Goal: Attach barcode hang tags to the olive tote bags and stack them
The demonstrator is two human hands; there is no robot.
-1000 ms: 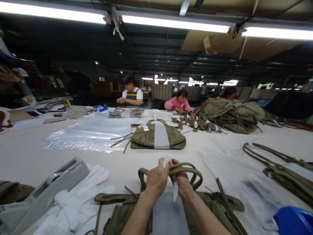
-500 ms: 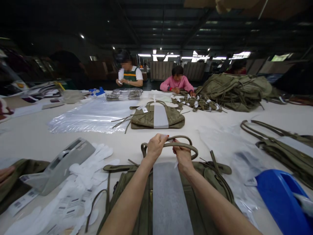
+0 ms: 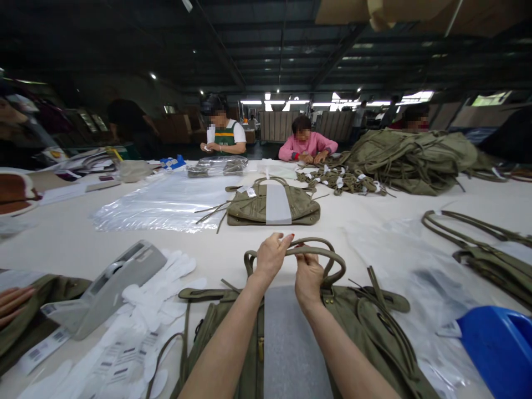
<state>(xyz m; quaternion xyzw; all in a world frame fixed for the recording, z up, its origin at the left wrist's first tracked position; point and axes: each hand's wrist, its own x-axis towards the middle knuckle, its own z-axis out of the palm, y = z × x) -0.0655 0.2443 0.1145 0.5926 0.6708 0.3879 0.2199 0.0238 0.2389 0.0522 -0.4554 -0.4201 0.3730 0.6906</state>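
Head view, starting at the far left: whose hand is that?

Another person's hand [image 3: 15, 306], laid on olive fabric [image 3: 56, 293]. Just right of it, a gray dispenser [image 3: 110, 285] sits on the white surface [image 3: 216, 257], with white paper tags [image 3: 124, 338] spread beside it on the near side. Beyond those lie clear plastic sheets [image 3: 170, 199].

And in the middle?

Far off, a folded olive bag [image 3: 245, 208] bears a pale band [image 3: 278, 205]. Nearer, the large olive bag [image 3: 361, 332] lies below the worker's arms, a gray strip [image 3: 293, 346] running down its center.

What about the left hand?

The left hand [image 3: 272, 255] is closed around the near bag's handles [image 3: 330, 253], which loop up at its far edge.

And the right hand?

The right hand [image 3: 310, 274] is just right of it, fingers bent against the handles. I cannot tell whether it grips them or only touches.

Carry on to the right.

A heap of olive bags [image 3: 411, 160] is piled far back. Nearer, another long-handled bag [image 3: 490, 271] lies near the right edge, and a blue container [image 3: 494, 349] stands closest, beside crumpled clear film [image 3: 432, 332].
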